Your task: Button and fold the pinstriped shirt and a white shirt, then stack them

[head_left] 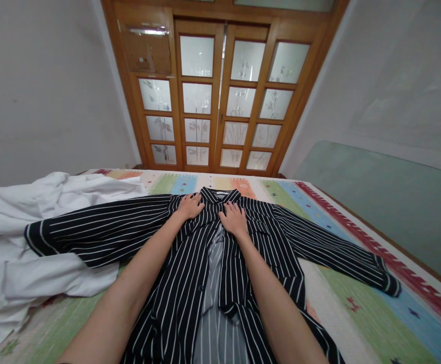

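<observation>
A black shirt with white stripes lies spread out, collar at the far end and sleeves stretched to both sides. Its front hangs unbuttoned, so the greyish inside shows down the middle. My left hand rests flat on the upper chest, left of the collar, fingers apart. On the other front panel, just below the collar, lies my right hand with its fingers spread near the opening edge. Both forearms cross over the shirt body. The lower hem runs out of view.
Crumpled white cloth lies at the left, partly under one sleeve. The shirt is on a colourful patterned bed cover. A pale green headboard-like panel stands along the right side. Wooden doors with glass panes close off the far end.
</observation>
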